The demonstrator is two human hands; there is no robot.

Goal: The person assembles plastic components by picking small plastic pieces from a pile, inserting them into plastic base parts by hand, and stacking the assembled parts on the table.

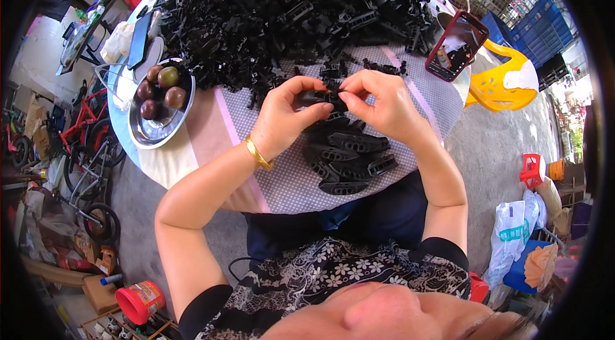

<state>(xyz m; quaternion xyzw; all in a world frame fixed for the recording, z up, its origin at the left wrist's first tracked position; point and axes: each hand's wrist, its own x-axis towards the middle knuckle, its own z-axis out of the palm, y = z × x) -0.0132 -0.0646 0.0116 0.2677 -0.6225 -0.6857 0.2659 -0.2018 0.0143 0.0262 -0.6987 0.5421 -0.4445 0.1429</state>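
Between my fingertips, above the near half of the round table, is a small black plastic part (334, 97). My left hand (285, 114), with a gold bracelet on the wrist, pinches it from the left. From the other side my right hand (379, 104) grips it between thumb and forefinger; the fingers hide much of its shape. Just below my hands lies a small heap of longer, oval black plastic pieces (349, 155) with holes, close to the table's near edge. Beyond my hands a large pile of loose black plastic parts (288, 16) covers the far side of the table.
Left on the patterned tablecloth (246, 141) stands a metal dish (154, 137) with several round purple-green fruits (168, 77). A blue-grey flat device (139, 42) is behind it. At the right edge a red-cased phone (457, 45) stands upright, with a yellow plastic chair (490, 93) beyond.
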